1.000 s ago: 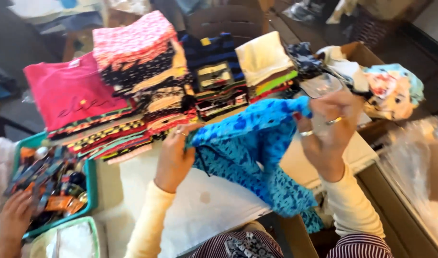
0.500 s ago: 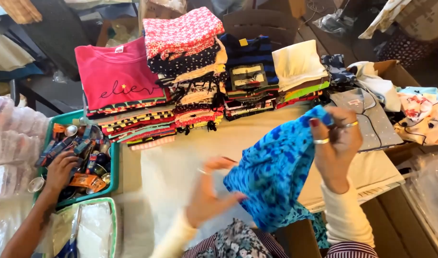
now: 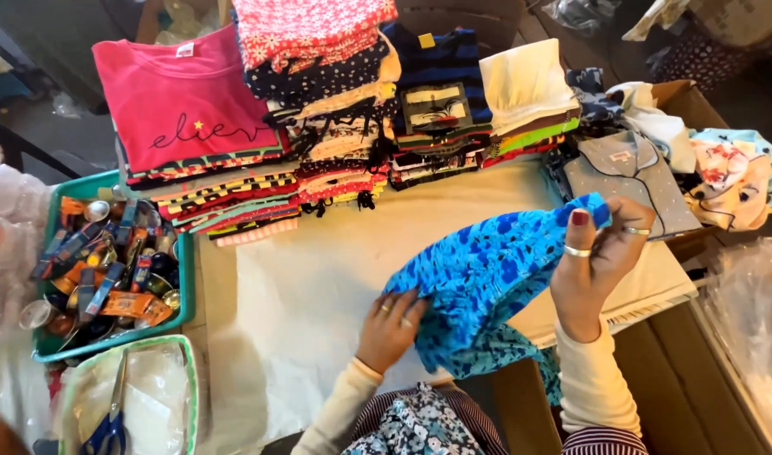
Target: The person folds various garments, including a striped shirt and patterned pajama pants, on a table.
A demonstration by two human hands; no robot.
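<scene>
Nearest the camera, the left hand (image 3: pixel 392 324) lies with its fingers pressed flat on the lower edge of the blue patterned garment (image 3: pixel 487 282), pinning it to the white sheet (image 3: pixel 318 286) that covers the table, while the right hand (image 3: pixel 595 265), rings on two fingers, pinches the garment's far corner and lifts it clear of the surface. The cloth hangs slack between the two hands and spills off the near edge, so it could slide down if the left hand eases its pressure, or fold crookedly if the raised corner twists. To the left, a green basket (image 3: pixel 184 291) of small packets sits just beside the sheet; a wide sweep of cloth might catch it. Beyond, the stacks of folded clothes (image 3: pixel 318 126) stand close together, and the loose heap of garments (image 3: pixel 681 156) at the right could snag the lifted corner.
</scene>
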